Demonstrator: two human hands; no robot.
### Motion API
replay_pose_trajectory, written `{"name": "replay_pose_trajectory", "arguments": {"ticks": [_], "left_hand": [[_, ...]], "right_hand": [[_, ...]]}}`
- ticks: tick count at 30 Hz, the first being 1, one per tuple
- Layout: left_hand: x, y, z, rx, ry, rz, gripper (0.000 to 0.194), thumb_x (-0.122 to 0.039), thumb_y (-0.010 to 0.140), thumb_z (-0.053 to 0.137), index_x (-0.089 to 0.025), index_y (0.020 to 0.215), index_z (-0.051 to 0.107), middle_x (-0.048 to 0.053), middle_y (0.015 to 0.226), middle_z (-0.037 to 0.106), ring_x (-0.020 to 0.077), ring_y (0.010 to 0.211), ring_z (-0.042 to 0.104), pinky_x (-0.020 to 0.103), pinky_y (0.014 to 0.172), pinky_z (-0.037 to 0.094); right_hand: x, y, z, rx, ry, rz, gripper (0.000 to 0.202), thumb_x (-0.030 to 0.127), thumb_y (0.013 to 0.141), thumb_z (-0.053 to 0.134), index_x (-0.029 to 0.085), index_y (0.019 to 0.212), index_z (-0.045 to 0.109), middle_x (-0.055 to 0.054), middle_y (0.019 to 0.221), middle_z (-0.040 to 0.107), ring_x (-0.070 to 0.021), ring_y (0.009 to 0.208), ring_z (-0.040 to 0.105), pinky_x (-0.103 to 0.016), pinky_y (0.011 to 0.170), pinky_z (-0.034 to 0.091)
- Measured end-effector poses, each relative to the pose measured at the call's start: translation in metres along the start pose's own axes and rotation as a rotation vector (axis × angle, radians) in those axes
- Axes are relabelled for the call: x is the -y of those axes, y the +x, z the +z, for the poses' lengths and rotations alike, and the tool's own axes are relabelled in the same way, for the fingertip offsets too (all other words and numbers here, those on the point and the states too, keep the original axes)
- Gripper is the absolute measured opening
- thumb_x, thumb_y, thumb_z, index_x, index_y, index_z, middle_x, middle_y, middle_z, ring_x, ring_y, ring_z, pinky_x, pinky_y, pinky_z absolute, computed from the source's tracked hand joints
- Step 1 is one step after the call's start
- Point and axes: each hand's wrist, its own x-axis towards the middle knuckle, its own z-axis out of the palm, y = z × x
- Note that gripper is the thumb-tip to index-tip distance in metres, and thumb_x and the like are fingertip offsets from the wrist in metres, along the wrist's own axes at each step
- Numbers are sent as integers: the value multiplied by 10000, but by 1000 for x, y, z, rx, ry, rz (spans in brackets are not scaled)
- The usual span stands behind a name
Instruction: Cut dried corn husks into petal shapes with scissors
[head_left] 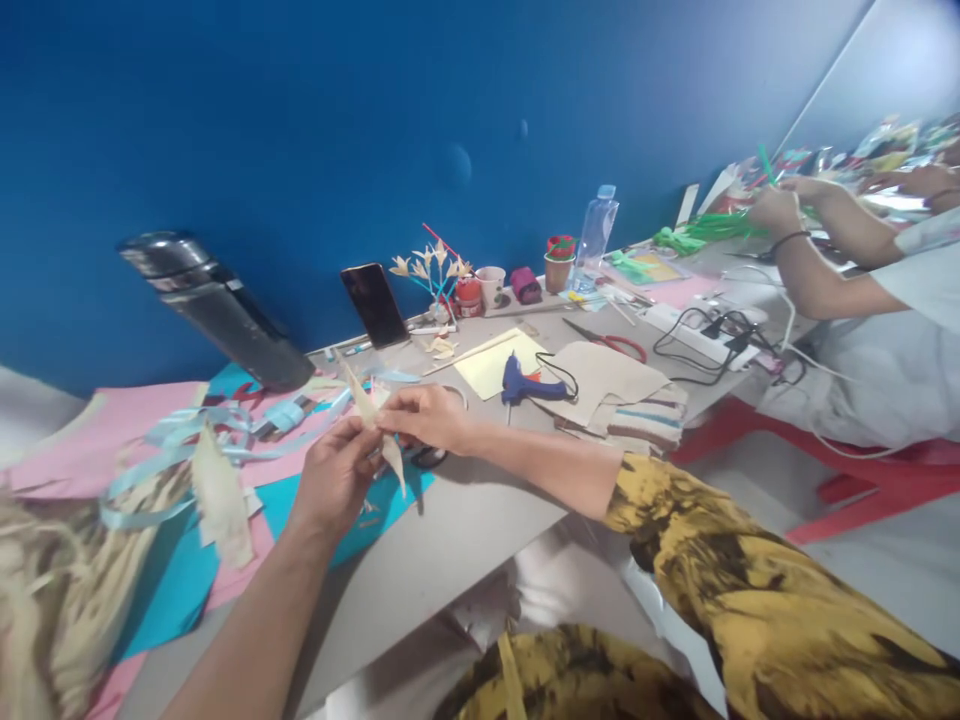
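Both hands meet over the near left part of the table, pinching a pale dried corn husk strip [393, 456] at its middle. The husk tapers to points at both ends and slants from upper left to lower right. My left hand [336, 476] grips it from below, fingers closed. From the right, my right hand [427, 418] pinches it between thumb and fingers. Scissors [430, 458] lie partly hidden under the right hand. A loose husk piece [222, 495] lies left of my left hand, with a bundle of husks [82, 590] farther left.
A blue glue gun [529, 382] rests by yellow paper [495, 362]. Red-handled scissors [621, 346], a power strip [697, 335] and cables lie to the right. A dark flask [225, 315], a phone [373, 305] and husk flowers [431, 268] stand along the wall. A co-worker's hands [780, 212] hold green strips.
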Motion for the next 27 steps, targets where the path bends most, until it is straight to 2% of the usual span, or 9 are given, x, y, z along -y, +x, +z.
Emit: {"name": "replay_pose_trajectory", "arguments": {"ticks": [3,7,10,12,13,16,20,24,27], "left_hand": [[-8,-4,4,-17,52,55,198,-256,623,803,-160,699,646,-12,641,595,118,592,555,237,558,461],[-24,-20,6,43,192,169,155,-284,708,756,-175,715,646,-4,663,611,121,636,557,238,621,460],[-28,-41,1,60,373,196,145,-314,745,717,-192,712,646,-5,643,609,132,631,551,247,630,452],[-23,-60,-1,62,543,188,152,-338,763,698,-201,720,649,-3,640,615,147,637,558,260,644,453],[-19,-70,-1,61,620,179,156,-351,772,690,-205,732,651,-2,649,622,155,650,567,266,656,456],[0,-100,9,106,739,139,211,-403,842,608,-215,751,635,1,703,639,171,701,589,268,672,444],[22,-129,26,201,757,114,310,-397,920,480,-204,693,568,4,690,594,165,694,558,260,669,421],[32,-143,27,369,746,87,384,-434,966,388,-196,717,558,13,696,563,155,681,520,252,650,398],[31,-141,26,435,688,95,444,-462,973,358,-184,689,556,26,682,567,156,672,520,259,653,397]], "right_hand": [[25,5,-17,72,-137,-95,178,302,807,706,136,766,654,29,618,619,-89,575,562,-192,561,434],[91,5,-71,23,-280,-330,113,165,819,687,130,736,619,38,622,614,-68,562,559,-167,536,426],[141,-16,-112,-90,-272,-404,133,141,848,659,143,734,592,54,580,585,-46,486,503,-142,447,371],[158,-38,-131,-115,-233,-432,168,157,873,632,149,713,579,52,537,566,-48,430,467,-152,392,336],[160,-49,-138,-108,-235,-413,153,179,876,645,146,735,595,37,573,594,-52,456,492,-158,412,362],[145,-78,-151,-159,-206,-384,164,221,839,710,147,730,613,31,594,592,-53,478,498,-166,440,388],[103,-110,-158,-228,-104,-313,196,281,789,765,153,710,639,27,579,572,-64,485,501,-183,443,395],[66,-142,-161,-351,37,-159,210,323,746,802,158,748,672,18,595,587,-71,497,507,-192,463,410],[47,-156,-155,-388,141,-16,258,354,711,825,156,722,659,19,581,575,-67,476,484,-188,439,379]]}}
